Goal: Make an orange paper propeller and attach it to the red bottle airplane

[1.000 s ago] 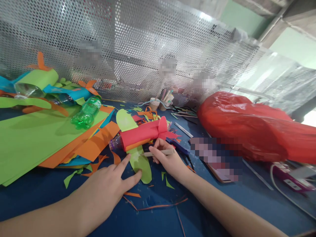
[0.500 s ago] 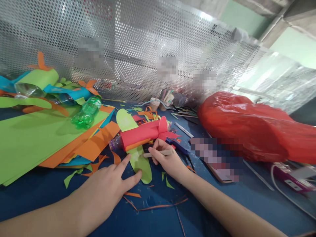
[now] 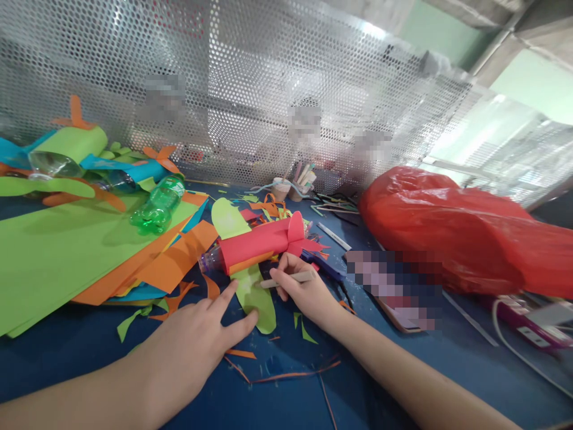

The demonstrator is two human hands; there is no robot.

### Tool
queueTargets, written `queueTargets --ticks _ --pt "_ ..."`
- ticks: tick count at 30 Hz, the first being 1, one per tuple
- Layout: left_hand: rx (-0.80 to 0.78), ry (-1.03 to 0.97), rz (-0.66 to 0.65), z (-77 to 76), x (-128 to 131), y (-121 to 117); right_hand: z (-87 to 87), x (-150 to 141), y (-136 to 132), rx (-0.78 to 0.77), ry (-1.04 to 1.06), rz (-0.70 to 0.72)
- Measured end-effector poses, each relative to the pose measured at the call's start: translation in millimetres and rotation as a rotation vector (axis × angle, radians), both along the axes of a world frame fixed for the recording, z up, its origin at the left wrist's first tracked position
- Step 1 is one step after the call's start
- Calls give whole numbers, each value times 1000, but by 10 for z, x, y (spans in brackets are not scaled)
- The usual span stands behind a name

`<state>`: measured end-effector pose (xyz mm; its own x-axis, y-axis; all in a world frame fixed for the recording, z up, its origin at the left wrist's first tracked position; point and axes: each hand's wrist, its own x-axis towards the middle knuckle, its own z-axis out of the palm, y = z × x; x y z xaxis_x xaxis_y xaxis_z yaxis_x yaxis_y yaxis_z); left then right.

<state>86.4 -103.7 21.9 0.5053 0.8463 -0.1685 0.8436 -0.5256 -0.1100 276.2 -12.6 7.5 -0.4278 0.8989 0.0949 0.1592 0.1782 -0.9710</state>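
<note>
A craft plane made from a plastic bottle wrapped in red paper (image 3: 255, 240) lies on the dark blue table. One light green paper wing (image 3: 227, 220) sticks out behind it, and another green wing (image 3: 257, 304) points towards me. My left hand (image 3: 192, 334) rests with index finger and thumb spread against the near wing's edge. Pinched in my right hand (image 3: 299, 286) is a pale marker (image 3: 290, 278), its tip at the surface of that wing. An orange paper strip (image 3: 250, 261) runs along the bottle where the wing joins. I cannot make out any drawn line.
Left are green paper sheets (image 3: 58, 257), orange sheets (image 3: 179, 257), a green bottle (image 3: 161, 203) and other bottle planes (image 3: 76, 143). Right lie a blue glue gun (image 3: 329, 267), a phone (image 3: 389, 298) and a red plastic bag (image 3: 447, 233). Cups (image 3: 281, 188) stand by the perforated metal screen (image 3: 250, 89).
The view has shifted very slightly. My right hand and the marker have barely moved; my left hand stays at the wing.
</note>
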Motion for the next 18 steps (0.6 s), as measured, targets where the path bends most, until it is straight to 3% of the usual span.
queueTargets --ticks 18 --pt "31 -25 -17 -12 -16 -8 7 15 10 13 -27 -22"
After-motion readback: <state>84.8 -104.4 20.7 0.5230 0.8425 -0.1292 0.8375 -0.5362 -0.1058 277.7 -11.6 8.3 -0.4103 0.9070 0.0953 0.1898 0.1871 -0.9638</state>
